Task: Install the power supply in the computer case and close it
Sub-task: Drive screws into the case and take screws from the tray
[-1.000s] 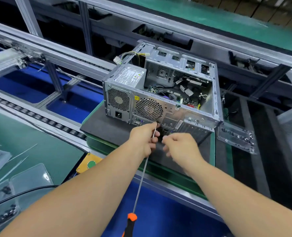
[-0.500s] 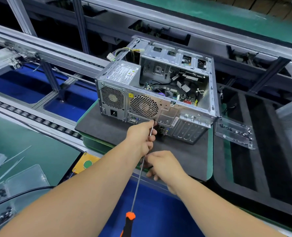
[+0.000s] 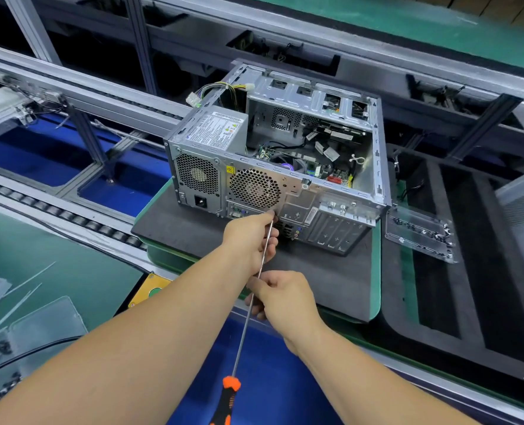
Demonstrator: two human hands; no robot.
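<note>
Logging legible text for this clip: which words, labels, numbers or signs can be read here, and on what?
No words or numbers are readable.
Power supply top label: dense print, too small to read.
Yellow warning triangle sticker on the rear panel: a sign without readable words.
Sticker on the computer case rear: blurred.

- The computer case [image 3: 300,194] was bare silver-grey metal, with 2 honeycomb-perforated grilles on its rear panel.
- The power supply [image 3: 214,130] carried a white label of fine print.
- A yellow warning sticker [image 3: 230,170] sat between the grilles.
- The screwdriver [image 3: 245,320] had a silver shaft and an orange-and-black handle.
- The foam mat [image 3: 187,228] was dark grey on a green tray [image 3: 376,271].
- The cable bundle [image 3: 224,87] showed yellow and black wires.
</note>
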